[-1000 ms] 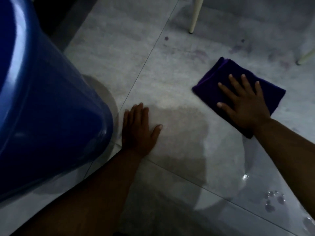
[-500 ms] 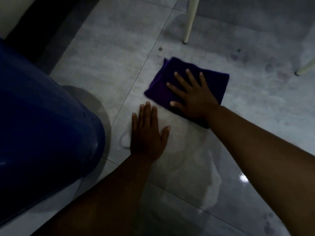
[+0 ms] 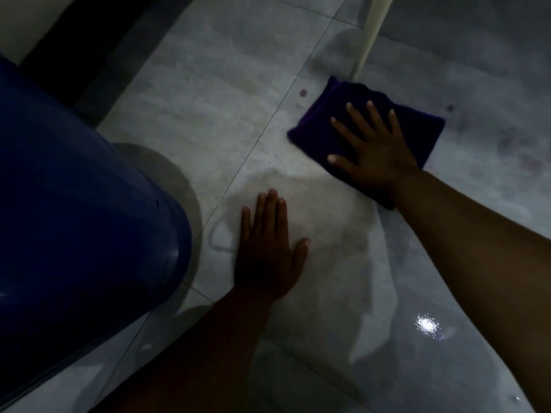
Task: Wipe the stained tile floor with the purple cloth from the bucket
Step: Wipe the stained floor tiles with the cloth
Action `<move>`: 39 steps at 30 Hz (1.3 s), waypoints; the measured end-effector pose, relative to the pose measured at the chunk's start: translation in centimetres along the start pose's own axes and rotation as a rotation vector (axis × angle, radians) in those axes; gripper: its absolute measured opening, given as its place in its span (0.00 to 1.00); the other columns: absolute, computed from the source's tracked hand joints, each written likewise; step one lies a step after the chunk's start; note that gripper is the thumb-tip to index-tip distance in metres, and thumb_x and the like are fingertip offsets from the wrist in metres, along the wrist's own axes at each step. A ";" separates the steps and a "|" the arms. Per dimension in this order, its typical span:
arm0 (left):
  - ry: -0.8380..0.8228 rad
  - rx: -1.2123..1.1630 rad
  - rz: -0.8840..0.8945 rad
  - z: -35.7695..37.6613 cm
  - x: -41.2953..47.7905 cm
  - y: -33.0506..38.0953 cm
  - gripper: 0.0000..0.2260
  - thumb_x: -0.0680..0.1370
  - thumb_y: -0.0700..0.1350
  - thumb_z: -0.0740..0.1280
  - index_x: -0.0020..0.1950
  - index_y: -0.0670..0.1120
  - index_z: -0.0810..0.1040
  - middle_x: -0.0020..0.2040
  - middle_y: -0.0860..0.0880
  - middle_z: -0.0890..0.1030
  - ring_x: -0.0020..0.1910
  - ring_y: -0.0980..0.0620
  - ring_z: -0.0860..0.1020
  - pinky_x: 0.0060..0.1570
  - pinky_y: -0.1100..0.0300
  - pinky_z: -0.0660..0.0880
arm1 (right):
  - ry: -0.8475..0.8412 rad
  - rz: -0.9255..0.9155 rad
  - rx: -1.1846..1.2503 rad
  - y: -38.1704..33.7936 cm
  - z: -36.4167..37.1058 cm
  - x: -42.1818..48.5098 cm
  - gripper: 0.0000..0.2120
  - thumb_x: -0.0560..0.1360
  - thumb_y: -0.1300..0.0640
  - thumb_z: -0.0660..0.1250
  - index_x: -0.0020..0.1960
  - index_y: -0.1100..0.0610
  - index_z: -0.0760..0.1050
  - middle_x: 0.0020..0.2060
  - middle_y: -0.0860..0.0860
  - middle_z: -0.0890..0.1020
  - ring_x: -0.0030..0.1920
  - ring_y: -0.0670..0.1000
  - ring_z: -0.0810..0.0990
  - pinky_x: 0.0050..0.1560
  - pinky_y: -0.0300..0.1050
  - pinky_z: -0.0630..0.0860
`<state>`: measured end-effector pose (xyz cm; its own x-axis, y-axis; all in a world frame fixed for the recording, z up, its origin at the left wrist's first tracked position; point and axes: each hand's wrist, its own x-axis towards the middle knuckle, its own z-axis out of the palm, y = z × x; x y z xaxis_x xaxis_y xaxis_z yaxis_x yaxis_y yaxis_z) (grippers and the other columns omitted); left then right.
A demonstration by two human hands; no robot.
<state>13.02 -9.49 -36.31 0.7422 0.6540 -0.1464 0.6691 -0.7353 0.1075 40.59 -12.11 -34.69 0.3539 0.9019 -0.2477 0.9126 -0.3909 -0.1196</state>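
Observation:
The folded purple cloth (image 3: 334,114) lies flat on the grey tile floor (image 3: 208,114), its far corner beside a white furniture leg. My right hand (image 3: 372,153) presses down on it with fingers spread. My left hand (image 3: 268,251) rests flat on the bare tile, fingers together, holding nothing. Small purple stains (image 3: 303,93) dot the tile just left of the cloth, and fainter ones (image 3: 512,144) spread to its right. The big blue bucket (image 3: 74,219) fills the left side.
A white furniture leg (image 3: 368,37) stands just behind the cloth. A dark strip (image 3: 98,55) along the wall runs at the upper left. Wet floor with a bright light reflection (image 3: 428,326) shines at the lower right.
My right hand slid the cloth left across the tile, then pushed it forward and a little right toward the white leg. My left hand stayed planted on the floor.

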 end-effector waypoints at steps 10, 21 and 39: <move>-0.021 0.020 -0.019 0.0 0.2 -0.2 0.37 0.78 0.65 0.48 0.80 0.43 0.52 0.81 0.43 0.51 0.80 0.45 0.49 0.78 0.43 0.49 | -0.040 -0.121 -0.024 -5.2 -0.7 7.1 0.34 0.78 0.31 0.41 0.81 0.42 0.42 0.82 0.51 0.40 0.80 0.61 0.37 0.77 0.67 0.37; 0.034 -0.017 0.002 -0.3 0.1 -0.3 0.37 0.78 0.64 0.49 0.80 0.42 0.51 0.81 0.42 0.53 0.80 0.45 0.50 0.78 0.43 0.51 | 0.042 -0.172 0.003 -3.2 2.8 -7.0 0.33 0.78 0.31 0.45 0.80 0.41 0.51 0.81 0.49 0.52 0.81 0.58 0.46 0.78 0.65 0.43; 0.086 -0.057 0.095 -0.1 6.2 8.2 0.32 0.78 0.60 0.52 0.78 0.43 0.58 0.80 0.43 0.56 0.80 0.43 0.50 0.78 0.42 0.50 | 0.066 0.252 0.022 6.3 1.5 -4.9 0.33 0.78 0.31 0.39 0.80 0.40 0.42 0.82 0.50 0.42 0.81 0.59 0.39 0.77 0.67 0.37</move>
<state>23.10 -11.47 -36.28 0.8012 0.5964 -0.0482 0.5948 -0.7851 0.1730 44.27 -19.29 -35.66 0.5824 0.7855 -0.2092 0.7898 -0.6077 -0.0831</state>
